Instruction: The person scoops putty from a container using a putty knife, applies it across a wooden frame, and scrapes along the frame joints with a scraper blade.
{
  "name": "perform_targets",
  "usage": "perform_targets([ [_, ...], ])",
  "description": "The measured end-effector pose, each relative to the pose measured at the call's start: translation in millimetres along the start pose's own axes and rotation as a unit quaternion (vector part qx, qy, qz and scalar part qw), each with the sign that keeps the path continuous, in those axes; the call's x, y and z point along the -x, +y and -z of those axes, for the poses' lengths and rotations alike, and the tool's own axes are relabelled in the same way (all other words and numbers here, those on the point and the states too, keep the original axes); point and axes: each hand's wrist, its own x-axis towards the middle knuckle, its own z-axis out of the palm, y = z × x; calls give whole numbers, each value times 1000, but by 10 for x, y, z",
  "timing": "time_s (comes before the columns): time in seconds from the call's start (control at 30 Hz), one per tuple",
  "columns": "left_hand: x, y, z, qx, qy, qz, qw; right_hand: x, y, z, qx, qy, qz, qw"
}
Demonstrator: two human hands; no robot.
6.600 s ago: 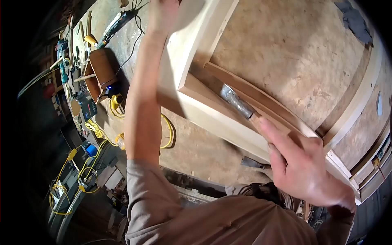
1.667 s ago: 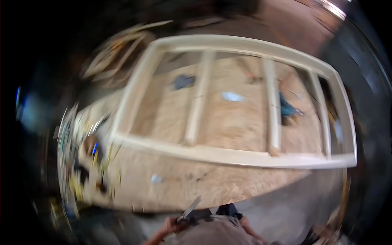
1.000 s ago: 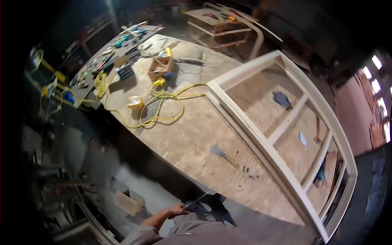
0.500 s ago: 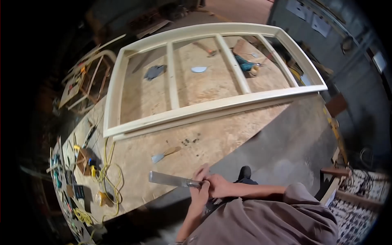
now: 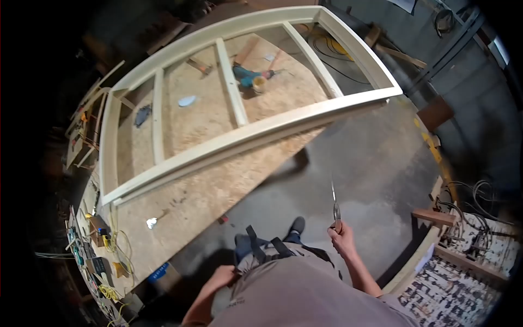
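A wooden desk point(image 5: 226, 193) bore a pale wooden frame point(image 5: 261, 128), with a bladed tool point(image 5: 336, 211) held beside it.
Over the grey floor point(image 5: 362, 150), the right hand point(image 5: 342, 240) had its fingers closed around the tool's handle, the long axis running forward from them. The left hand point(image 5: 222, 276) was lower, well apart from the tool; its grip could not be told.
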Motion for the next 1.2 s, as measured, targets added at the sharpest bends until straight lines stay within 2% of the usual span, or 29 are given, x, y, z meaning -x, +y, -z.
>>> perform_targets([
  [0.03, -112, 129, -15, -75, 27, -11, 997, -49, 7, 190, -28, 2, -51, 998],
  [0.07, -337, 136, -125, -88, 110, -65, 988, -48, -226, 355, -99, 9, -126, 987],
  [0.1, -636, 134, -270, -99, 192, -118, 969, -120, -170, 480, -134, 18, -126, 983],
  [0.17, -1198, 257, -439, 62, 177, -71, 980, -282, -123, 690, -150, 37, -117, 981],
  [0.2, -1414, 362, -418, 150, 153, 16, 977, -365, -151, 773, -148, 44, -122, 980],
  [0.23, -1489, 399, -427, 79, 95, 74, 990, -431, -226, 860, -145, 52, -130, 980],
  [0.27, -1546, 432, -433, 205, 45, 11, 978, -526, -283, 944, -142, 61, -135, 979],
  [0.3, -1594, 484, -432, 331, -18, -37, 943, -628, -289, 1031, -146, 74, -140, 976],
  [0.37, -945, 2010, 248, 282, -111, 41, 952, -816, -304, 1177, -149, 94, -153, 972],
  [0.43, -1352, 2209, 151, 236, -125, -181, 947, -1074, -441, 1328, -193, 119, -172, 959],
  [0.5, -1843, 2684, 242, 23, -116, -186, 975, -1377, -571, 1489, -193, 150, -156, 957],
  [0.57, -2233, 3158, 216, -69, -60, -268, 959, -1678, -879, 1708, -172, 159, -172, 957],
  [0.63, -2448, 3560, 216, 164, -4, -342, 925, -1965, -1245, 1922, -144, 179, -173, 958],
  [0.67, -2556, 3604, 167, 187, 14, -345, 920, -2116, -1369, 2022, -149, 188, -159, 958],
  [0.7, -2696, 3473, 70, 139, 33, -347, 927, -2227, -1478, 2106, -155, 198, -145, 957],
  [0.73, -2784, 3525, 135, -30, 22, -312, 949, -2350, -1572, 2181, -161, 205, -133, 956],
  [0.77, -2877, 3561, 188, -205, 2, -289, 935, -2479, -1700, 2222, -162, 217, -128, 954],
  [0.8, -2937, 3635, 226, -211, -13, -274, 938, -2627, -1823, 2282, -152, 213, -123, 957],
  [0.97, -3183, 4278, 220, 44, 3, -230, 972, -3431, -2289, 2416, -111, 149, -77, 980],
  [1.2, -3202, 4912, -10, 152, 80, -139, 975, -4615, -2470, 2811, -61, -51, -26, 997],
])
